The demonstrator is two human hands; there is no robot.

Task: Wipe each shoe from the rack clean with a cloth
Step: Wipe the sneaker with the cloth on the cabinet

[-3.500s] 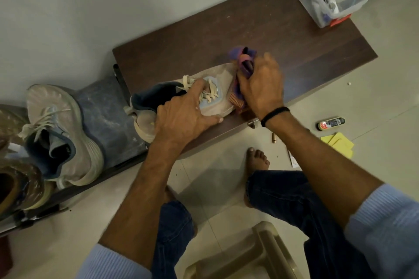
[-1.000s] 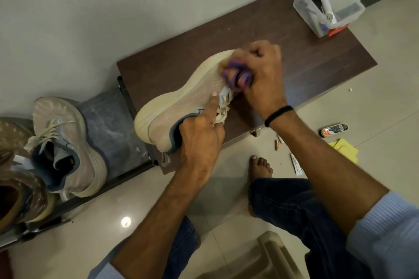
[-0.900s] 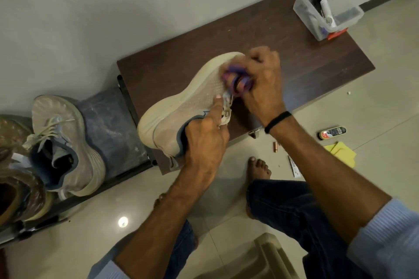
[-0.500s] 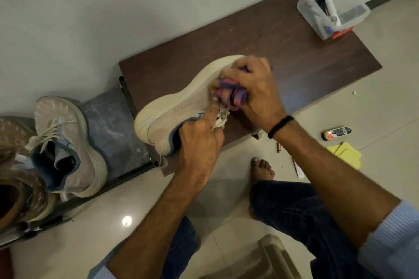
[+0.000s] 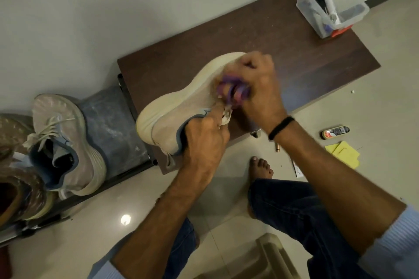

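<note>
Dark brown worktop (image 5: pixel 294 59) along pale wall, tiled floor in front. To its L, rack (image 5: pixel 111 124) w/ dusty blue-grey shelf. At bottom edge, top of beige stool (image 5: pixel 265 260). Over L part of worktop, beige shoe (image 5: pixel 179 111), tipped on its side, sole twd wall, toe twd R; resting or lifted, can't tell. On rack shelf, second beige shoe (image 5: pixel 68 138), blue lining, laces up; beside it at far L, brownish shoe (image 5: pixel 20 192), partly cut by frame edge. At far R corner of worktop, clear tub (image 5: pixel 310 13), marker-like items standing inside. L hand (image 5: pixel 204 140) curled round beige shoe's collar by the laces, gripping. R hand (image 5: pixel 260 88), blurred, fingers curled round bunched purple-pink cloth (image 5: pixel 233 90), pressed to upper nr toe. On floor R of worktop, yellow sheets (image 5: pixel 342 154), small tin (image 5: pixel 335 132) just beside them. Black band (image 5: pixel 281 128) on R wrist
</note>
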